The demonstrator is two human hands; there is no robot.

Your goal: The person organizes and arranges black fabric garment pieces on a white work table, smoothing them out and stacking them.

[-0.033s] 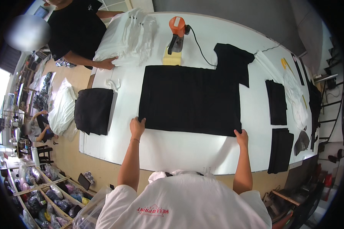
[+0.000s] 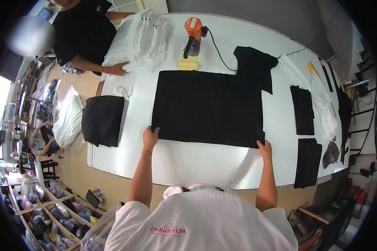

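A black T-shirt point(image 2: 207, 108) lies spread flat on the white table point(image 2: 192, 161) before me. At its near left corner, my left hand point(image 2: 150, 137) pinches the cloth between thumb and fingers. My right hand point(image 2: 264, 149) grips the near right corner the same way. Both forearms reach forward, and the near edge runs fairly straight between the hands. Black cloth shaped like a shoulder and sleeve point(image 2: 255, 67) sticks out past the far right side; I cannot tell whether it belongs to the same shirt.
Folded black garments point(image 2: 104, 120) sit at left, with more black stacks point(image 2: 302, 111) at right. Beyond the shirt stands an orange-and-black corded tool point(image 2: 193, 35) on a yellow block point(image 2: 188, 62). A co-worker's hand point(image 2: 118, 68) touches a white garment pile point(image 2: 138, 39).
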